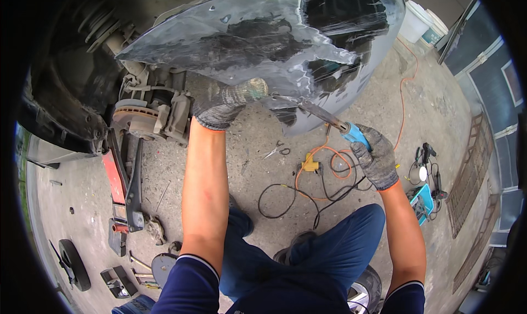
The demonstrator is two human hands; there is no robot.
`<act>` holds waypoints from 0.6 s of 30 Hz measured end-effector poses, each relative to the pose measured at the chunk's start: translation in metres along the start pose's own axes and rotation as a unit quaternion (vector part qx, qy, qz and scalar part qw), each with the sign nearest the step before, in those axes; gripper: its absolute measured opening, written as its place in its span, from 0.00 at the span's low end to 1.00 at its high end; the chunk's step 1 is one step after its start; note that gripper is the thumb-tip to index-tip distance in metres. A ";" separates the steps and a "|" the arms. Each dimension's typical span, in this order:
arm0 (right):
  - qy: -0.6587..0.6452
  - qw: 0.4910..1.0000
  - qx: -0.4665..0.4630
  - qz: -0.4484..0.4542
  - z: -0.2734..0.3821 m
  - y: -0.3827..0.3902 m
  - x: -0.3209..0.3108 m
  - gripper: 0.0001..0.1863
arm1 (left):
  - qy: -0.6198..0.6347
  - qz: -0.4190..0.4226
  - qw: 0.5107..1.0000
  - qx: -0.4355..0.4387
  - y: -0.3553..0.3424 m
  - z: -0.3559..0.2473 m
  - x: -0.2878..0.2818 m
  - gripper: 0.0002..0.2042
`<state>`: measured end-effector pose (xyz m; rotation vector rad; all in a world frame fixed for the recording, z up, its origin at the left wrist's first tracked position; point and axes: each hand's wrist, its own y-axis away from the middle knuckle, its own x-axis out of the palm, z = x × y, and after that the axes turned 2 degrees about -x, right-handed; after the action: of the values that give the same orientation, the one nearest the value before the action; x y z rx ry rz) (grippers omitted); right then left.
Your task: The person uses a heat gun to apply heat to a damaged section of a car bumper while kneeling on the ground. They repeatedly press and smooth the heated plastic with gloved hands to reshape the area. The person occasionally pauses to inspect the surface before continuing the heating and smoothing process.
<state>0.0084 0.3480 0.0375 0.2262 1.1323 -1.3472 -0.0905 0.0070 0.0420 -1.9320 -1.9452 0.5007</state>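
A curved grey panel (258, 34) with patchy black and sanded areas fills the upper middle, beside exposed brake and suspension parts (143, 116). My gloved left hand (230, 97) is at the panel's lower edge, close to the tip of a long metal tool with a blue handle; its fingers look closed, but what they grip is hidden. My gloved right hand (373, 160) is wrapped round the blue handle (352, 134), with the metal shaft (324, 114) angled up and left toward my left hand.
A red jack (114, 176) stands at left, near a tyre (74, 264) and trays of tools. Scissors (277, 149), cords with a yellow block (310, 164), a turquoise bin (420, 204) and power tools lie on the floor. White buckets (414, 21) and metal grates (469, 171) are at right.
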 end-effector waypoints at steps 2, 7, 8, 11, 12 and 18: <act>0.018 1.000 0.005 0.009 0.002 0.002 -0.005 0.18 | 0.029 0.001 1.000 -0.001 -0.001 -0.001 0.002 0.43; -0.026 0.998 0.051 0.036 0.011 0.003 -0.008 0.18 | 0.113 0.022 0.993 -0.015 -0.003 -0.023 0.009 0.44; -0.033 0.998 0.046 0.030 0.011 0.003 -0.007 0.18 | 0.120 0.024 0.992 -0.018 -0.004 -0.025 0.009 0.45; -0.002 0.999 0.047 0.024 0.004 0.009 -0.007 0.19 | 0.042 0.046 0.998 -0.022 -0.004 -0.019 0.001 0.41; 0.002 0.998 0.059 0.024 0.001 0.014 -0.008 0.19 | 0.005 0.050 0.999 -0.014 -0.004 -0.016 -0.002 0.37; 0.031 0.996 0.081 0.009 -0.016 0.066 -0.014 0.20 | -0.085 0.036 0.995 0.034 -0.002 0.047 -0.023 0.24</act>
<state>0.0586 0.3880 0.0098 0.3969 1.0700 -1.4251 -0.1146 -0.0162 0.0015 -1.9784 -1.9371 0.7638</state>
